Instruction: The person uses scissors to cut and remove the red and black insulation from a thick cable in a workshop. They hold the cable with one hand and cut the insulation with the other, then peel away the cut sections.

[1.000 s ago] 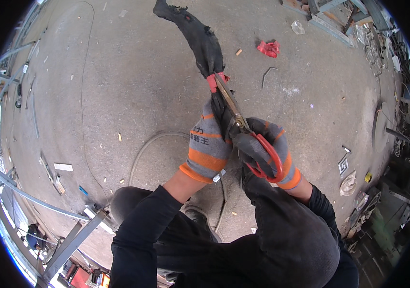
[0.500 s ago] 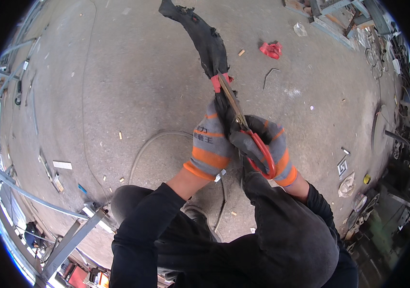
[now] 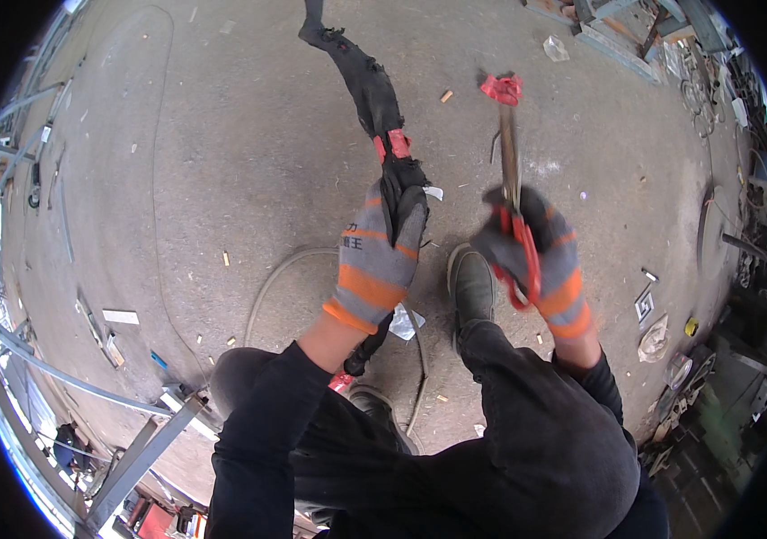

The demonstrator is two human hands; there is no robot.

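My left hand (image 3: pixel 381 235), in a grey glove with orange bands, is closed around a long, ragged black strip (image 3: pixel 371 94). Red tape (image 3: pixel 394 144) wraps the strip just beyond my fingers. The strip's far part stretches up and left, and more black material shows below my wrist, close to my left shoe. My right hand (image 3: pixel 527 238), gloved alike, grips a pair of scissors (image 3: pixel 511 162) by their red handles. Their blades point away from me, look closed, and stand apart from the strip. A small white scrap (image 3: pixel 434 192) shows beside my left fingertips.
A crumpled red scrap (image 3: pixel 502 88) lies beyond the scissor tips. A grey hose (image 3: pixel 266 286) curves over the concrete floor near my shoes. Metal frames (image 3: pixel 136 467) stand at the lower left; clutter lines the right side. A clear plastic piece (image 3: pixel 556 48) lies at the far right.
My right hand has drawn the scissors off the strip to the right, and the blades have turned to point nearly straight ahead. My left hand has shifted slightly left with the strip.
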